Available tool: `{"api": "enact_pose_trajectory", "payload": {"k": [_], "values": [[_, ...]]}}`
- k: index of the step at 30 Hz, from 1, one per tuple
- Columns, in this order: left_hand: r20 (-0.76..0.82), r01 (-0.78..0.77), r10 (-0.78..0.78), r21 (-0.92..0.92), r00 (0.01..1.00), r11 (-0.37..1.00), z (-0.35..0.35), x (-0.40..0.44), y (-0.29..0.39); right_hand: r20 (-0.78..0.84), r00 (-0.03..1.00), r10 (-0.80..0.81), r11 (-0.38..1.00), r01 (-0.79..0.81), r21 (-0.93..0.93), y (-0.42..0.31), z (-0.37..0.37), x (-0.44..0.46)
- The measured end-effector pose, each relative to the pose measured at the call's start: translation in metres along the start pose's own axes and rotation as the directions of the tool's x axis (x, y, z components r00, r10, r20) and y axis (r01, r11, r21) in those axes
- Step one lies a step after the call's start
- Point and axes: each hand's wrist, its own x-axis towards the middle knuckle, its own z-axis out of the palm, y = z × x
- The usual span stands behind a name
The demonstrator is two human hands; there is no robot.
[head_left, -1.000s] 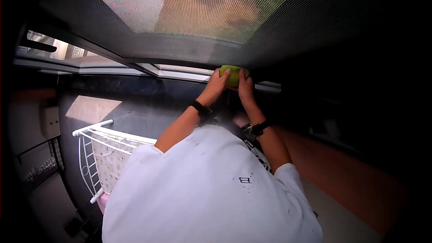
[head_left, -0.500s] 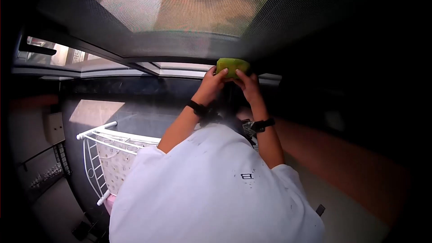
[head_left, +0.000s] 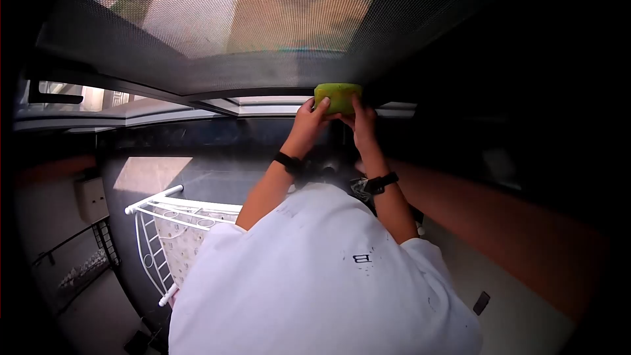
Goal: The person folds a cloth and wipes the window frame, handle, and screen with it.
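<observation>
A yellow-green block that looks like a sponge (head_left: pixel 340 96) is held up in front of me, near the lower edge of the mesh screen (head_left: pixel 289 66). My left hand (head_left: pixel 309 119) grips its left end, with the thumb pressed on the face towards me. At its right end my right hand (head_left: pixel 362 121) holds on, thumb upright against the same face. The other fingers are mostly hidden behind it. Both wrists wear black bands. Whether the sponge touches the screen or its frame, I cannot tell.
Below the screen runs the window frame (head_left: pixel 259 110). At the lower left stands a white metal bed frame (head_left: pixel 197 205) beside a patterned cloth (head_left: pixel 181 236). A dark flat object (head_left: pixel 482 302) lies on the floor at the right. The far right is in deep shadow.
Both hands and the sponge have shifted very slightly left. My right thumb now stands straighter on the sponge. The bed frame appears farther right and lower as the view has shifted.
</observation>
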Motion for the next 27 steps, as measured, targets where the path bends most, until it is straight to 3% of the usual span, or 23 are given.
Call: {"api": "enact_pose_trajectory", "payload": {"k": [6, 8, 12, 22, 27], "values": [[-0.011, -0.015, 0.015, 0.026, 1.000, 1.000, 0.001, -0.006, 0.008, -0.004, 0.999, 0.043, 0.999, -0.043, -0.001, -0.009, 0.003, -0.009], [-0.013, -0.013, 0.013, 0.002, 1.000, 1.000, 0.000, -0.001, 0.006, 0.082, 0.995, -0.052, 0.999, 0.052, -0.001, -0.011, 0.002, -0.009], [-0.039, -0.022, 0.024, 0.049, 0.999, 0.999, 0.003, -0.002, 0.004, 0.098, 0.995, -0.031, 0.999, 0.028, 0.027, -0.021, 0.003, -0.013], [-0.071, -0.102, 0.107, 0.073, 0.992, 0.992, 0.014, -0.007, 0.007, -0.051, 0.998, 0.035, 0.993, -0.041, -0.109, -0.025, 0.015, -0.017], [-0.105, -0.109, 0.120, 0.105, 0.987, 0.989, 0.020, -0.002, 0.007, -0.068, 0.998, -0.014, 0.987, 0.003, -0.163, -0.029, 0.021, -0.010]]}}
